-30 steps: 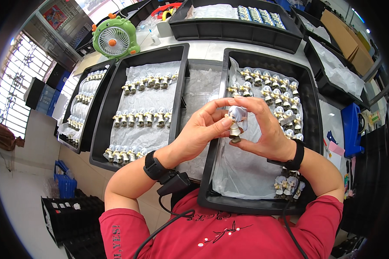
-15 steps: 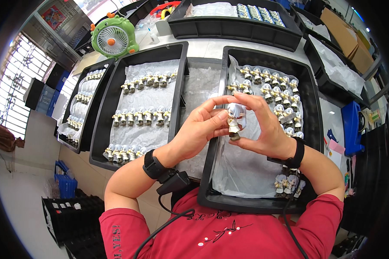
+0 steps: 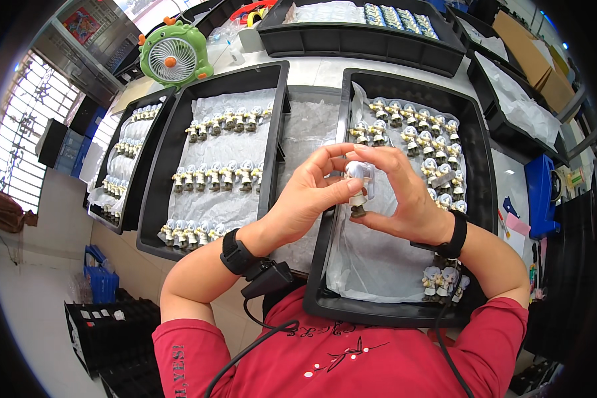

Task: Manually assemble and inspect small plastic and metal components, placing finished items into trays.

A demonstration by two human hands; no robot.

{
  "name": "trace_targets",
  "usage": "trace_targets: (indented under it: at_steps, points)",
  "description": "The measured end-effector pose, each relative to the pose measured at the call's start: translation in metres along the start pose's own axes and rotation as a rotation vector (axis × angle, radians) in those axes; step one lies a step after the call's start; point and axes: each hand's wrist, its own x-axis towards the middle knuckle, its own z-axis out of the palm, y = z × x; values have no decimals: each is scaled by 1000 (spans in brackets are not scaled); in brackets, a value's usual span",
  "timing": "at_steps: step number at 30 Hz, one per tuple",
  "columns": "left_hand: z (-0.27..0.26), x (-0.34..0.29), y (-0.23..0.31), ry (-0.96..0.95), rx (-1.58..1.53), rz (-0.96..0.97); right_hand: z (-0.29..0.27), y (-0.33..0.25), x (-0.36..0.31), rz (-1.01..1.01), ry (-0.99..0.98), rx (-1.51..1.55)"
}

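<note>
Between my two hands is a small figurine [image 3: 358, 198] with pale hair, a whitish outfit and dark feet. My left hand [image 3: 314, 188] pinches its front, the thumb lying across its upper body. Fingers of my right hand [image 3: 404, 196] curl round it, thumb at the feet and fingertips by the head. Both hands are above the right black tray [image 3: 322, 278], which is lined with white paper [image 3: 371, 265]. Similar figurines [image 3: 438, 142] lie in rows in that tray's far part, and a few more figurines [image 3: 442, 282] are near its close right corner.
On the left, a second black tray [image 3: 159, 166] holds three rows of figurines [image 3: 215, 178]. Beyond it stands a narrower tray [image 3: 99, 215] of figurines. A green fan [image 3: 172, 56] sits behind. Another black tray [image 3: 365, 41] is at the back; a blue holder [image 3: 542, 199] stands right.
My left thumb has slid across the figurine's body, covering more of its front. The figurine has turned slightly in my fingers.
</note>
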Motion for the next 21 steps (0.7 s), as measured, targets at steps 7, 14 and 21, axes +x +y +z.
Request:
trace_targets:
  at_steps: [7, 14, 21]
  points:
    - [-3, 1, 6, -106, -232, -93, -2, -1, 0, -15, 14, 24]
    - [-6, 5, 6, -215, -361, -148, -5, -6, 1, 19, -17, 59]
    - [-7, 5, 4, -258, -384, -154, -5, -8, 2, 21, -18, 83]
